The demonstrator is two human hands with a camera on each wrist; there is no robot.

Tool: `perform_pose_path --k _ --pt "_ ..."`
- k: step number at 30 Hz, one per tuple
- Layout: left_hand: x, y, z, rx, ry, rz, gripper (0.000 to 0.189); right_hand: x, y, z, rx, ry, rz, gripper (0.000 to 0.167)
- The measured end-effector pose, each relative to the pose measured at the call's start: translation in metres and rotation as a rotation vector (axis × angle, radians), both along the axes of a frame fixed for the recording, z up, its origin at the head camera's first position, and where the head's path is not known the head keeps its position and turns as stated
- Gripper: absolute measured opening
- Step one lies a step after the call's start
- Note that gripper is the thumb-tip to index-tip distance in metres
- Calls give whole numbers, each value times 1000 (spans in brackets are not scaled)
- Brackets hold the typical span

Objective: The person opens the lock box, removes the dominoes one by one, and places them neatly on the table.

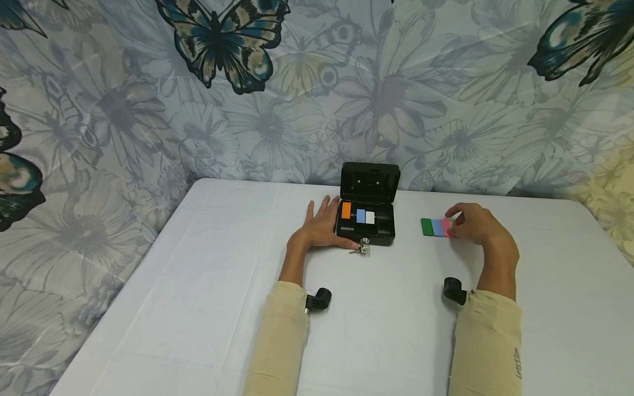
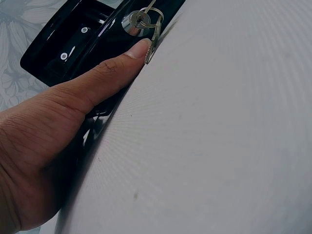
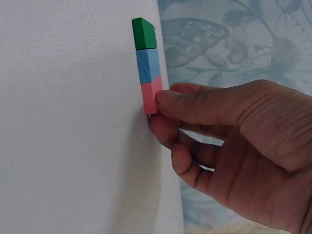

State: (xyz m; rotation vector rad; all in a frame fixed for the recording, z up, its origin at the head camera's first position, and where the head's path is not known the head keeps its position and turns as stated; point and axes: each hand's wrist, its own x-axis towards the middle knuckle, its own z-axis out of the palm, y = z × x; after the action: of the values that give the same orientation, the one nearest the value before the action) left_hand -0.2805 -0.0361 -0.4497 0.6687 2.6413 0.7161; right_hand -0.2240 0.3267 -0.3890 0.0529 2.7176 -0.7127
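Observation:
A black metal cash box (image 1: 380,240) stands on the table with its lid (image 1: 369,182) raised. Inside lie an orange block (image 1: 346,210), a blue block (image 1: 360,215) and a white block (image 1: 370,218). Keys on a ring (image 2: 152,29) hang from the lock at its front. My left hand (image 1: 323,228) rests along the box's left side, fingers spread and thumb across the front beside the keys. To the right, a green block (image 3: 144,34), a light blue block (image 3: 147,66) and a pink block (image 3: 149,97) form a row. My right hand (image 1: 474,224) pinches the pink one at the row's end.
A white cloth covers the table (image 1: 208,286). Behind it hangs a flower-and-butterfly patterned curtain (image 1: 297,126). Black wrist cameras (image 1: 319,298) sit at both beige sleeves (image 1: 279,341).

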Motion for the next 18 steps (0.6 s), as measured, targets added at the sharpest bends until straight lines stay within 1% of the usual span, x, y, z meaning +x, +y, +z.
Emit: perform_pose_path --k 5,7,12,18 --pt "0 -1 2 19 2 1 132 -1 -1 0 -9 -2 1 49" --pt "0 -1 1 22 3 3 132 -1 -1 0 -11 -7 -1 49" --pt "-6 0 -8 0 0 1 135 1 1 2 5 -2 6 47" --pt "-12 0 -17 16 13 3 139 4 2 9 11 49 8 45"
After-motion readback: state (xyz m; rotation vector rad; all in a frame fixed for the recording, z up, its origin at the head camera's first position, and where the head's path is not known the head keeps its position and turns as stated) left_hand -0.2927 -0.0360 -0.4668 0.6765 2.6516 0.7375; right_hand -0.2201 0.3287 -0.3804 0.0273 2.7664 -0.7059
